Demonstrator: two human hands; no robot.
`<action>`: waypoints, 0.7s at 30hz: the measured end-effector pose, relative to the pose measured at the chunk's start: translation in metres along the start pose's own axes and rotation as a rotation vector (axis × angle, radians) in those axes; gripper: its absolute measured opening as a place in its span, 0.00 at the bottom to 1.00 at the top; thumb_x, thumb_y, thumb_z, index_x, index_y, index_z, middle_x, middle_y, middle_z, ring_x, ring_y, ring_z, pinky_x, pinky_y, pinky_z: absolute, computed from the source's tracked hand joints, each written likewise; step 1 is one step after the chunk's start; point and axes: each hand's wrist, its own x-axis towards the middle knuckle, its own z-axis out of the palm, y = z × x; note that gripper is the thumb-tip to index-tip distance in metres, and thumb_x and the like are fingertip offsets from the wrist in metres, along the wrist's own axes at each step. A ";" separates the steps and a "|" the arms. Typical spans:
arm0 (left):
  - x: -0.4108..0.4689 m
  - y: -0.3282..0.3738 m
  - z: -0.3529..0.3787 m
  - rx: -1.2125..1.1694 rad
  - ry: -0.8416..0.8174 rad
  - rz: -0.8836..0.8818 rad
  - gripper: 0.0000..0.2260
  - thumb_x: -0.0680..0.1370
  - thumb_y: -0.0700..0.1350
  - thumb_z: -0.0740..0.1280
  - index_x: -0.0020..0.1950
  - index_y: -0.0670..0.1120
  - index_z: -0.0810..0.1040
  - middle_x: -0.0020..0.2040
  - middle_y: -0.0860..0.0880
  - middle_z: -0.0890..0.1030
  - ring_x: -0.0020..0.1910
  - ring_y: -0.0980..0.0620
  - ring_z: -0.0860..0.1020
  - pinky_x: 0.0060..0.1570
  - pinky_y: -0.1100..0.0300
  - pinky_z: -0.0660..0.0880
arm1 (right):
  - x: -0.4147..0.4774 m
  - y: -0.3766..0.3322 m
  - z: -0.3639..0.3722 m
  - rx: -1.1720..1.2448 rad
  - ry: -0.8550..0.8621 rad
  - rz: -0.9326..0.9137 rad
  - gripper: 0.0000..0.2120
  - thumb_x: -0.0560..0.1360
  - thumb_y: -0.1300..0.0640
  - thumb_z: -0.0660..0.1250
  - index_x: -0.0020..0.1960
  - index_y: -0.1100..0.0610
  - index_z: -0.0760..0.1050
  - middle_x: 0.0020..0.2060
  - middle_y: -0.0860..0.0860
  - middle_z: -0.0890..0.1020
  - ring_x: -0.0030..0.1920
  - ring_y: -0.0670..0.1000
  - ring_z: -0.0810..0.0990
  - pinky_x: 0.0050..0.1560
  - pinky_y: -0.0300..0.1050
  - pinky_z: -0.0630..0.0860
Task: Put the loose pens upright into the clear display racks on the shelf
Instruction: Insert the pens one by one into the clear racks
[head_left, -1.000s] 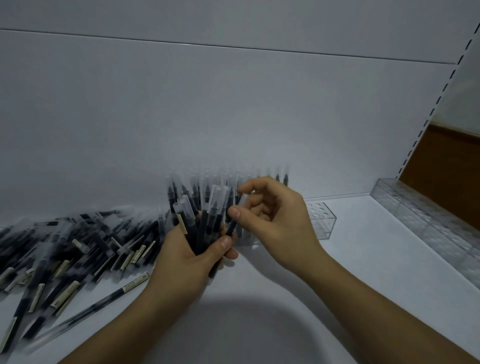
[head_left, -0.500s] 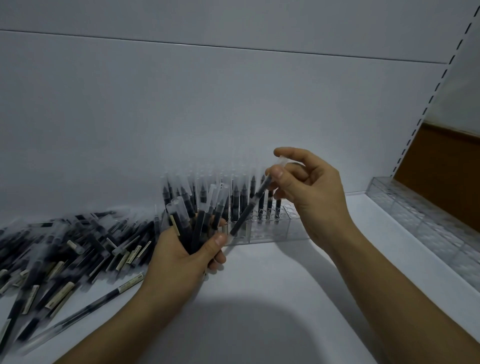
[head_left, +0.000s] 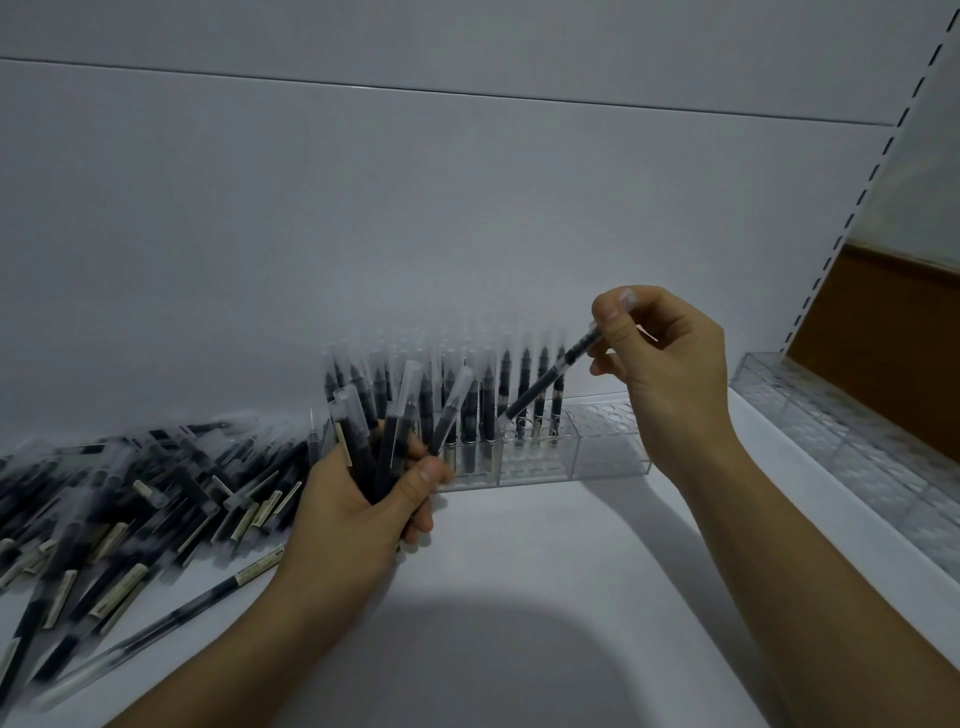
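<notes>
Over the clear rack (head_left: 608, 460) tilts a slim black pen (head_left: 545, 382), seemingly clear-capped.

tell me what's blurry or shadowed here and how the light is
Head view: dim, cool light. Head view: the loose pen pile at left smears soft toward the edge, while the pen in the right hand reads fairly sharp. Head view: a broad dark shadow lies on the shelf between the forearms. Head view: the wide lens bows the slotted upright slightly.
</notes>
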 end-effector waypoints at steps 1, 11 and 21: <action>0.000 -0.001 0.000 0.006 -0.001 0.005 0.07 0.73 0.45 0.71 0.45 0.43 0.79 0.32 0.40 0.80 0.27 0.52 0.75 0.27 0.62 0.73 | 0.000 0.002 0.001 -0.028 -0.001 -0.024 0.05 0.79 0.60 0.72 0.44 0.57 0.80 0.38 0.44 0.83 0.36 0.48 0.80 0.38 0.41 0.79; -0.003 0.000 0.003 0.058 0.039 0.001 0.08 0.78 0.32 0.68 0.49 0.45 0.81 0.44 0.50 0.87 0.39 0.57 0.83 0.34 0.68 0.77 | 0.000 0.017 0.010 -0.276 -0.043 -0.195 0.05 0.76 0.57 0.77 0.45 0.51 0.81 0.43 0.46 0.85 0.41 0.51 0.83 0.41 0.59 0.83; -0.003 0.003 0.003 0.112 0.062 0.010 0.06 0.78 0.32 0.68 0.50 0.42 0.80 0.43 0.53 0.87 0.38 0.59 0.83 0.35 0.69 0.77 | 0.001 0.028 0.035 -0.528 -0.075 -0.444 0.15 0.72 0.54 0.80 0.47 0.54 0.73 0.40 0.47 0.79 0.35 0.48 0.80 0.38 0.38 0.78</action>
